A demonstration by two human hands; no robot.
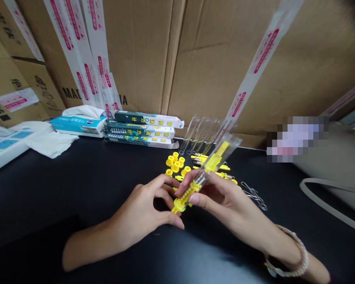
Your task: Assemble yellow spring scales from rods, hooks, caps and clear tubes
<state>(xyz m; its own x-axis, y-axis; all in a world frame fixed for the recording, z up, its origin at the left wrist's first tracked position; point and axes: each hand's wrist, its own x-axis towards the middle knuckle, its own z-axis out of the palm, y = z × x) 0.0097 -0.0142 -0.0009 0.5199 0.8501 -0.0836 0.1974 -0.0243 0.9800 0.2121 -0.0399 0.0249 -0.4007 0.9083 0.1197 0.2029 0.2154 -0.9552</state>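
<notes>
A clear tubular spring scale (200, 179) with yellow parts inside slants over the black table, its lower yellow end toward my left hand. My right hand (225, 193) grips the tube between thumb and fingers. The curled thumb and fingers of my left hand (144, 207) close around the yellow tip at its lower end; the exact contact is partly hidden. Just beyond my hands stand several yellow caps (175, 167). Yellow inner rods with springs (221, 165) lie behind the tube, partly covered by it and my right hand. Metal hooks (254, 196) lie right of my right hand.
Several clear tubes (197, 134) lean at the back against a cardboard wall (142, 51). Left of them are stacked narrow boxes (142, 130), a blue tissue pack (79, 122) and a white power strip (14, 142). A grey bag (334, 157) with a strap is at right.
</notes>
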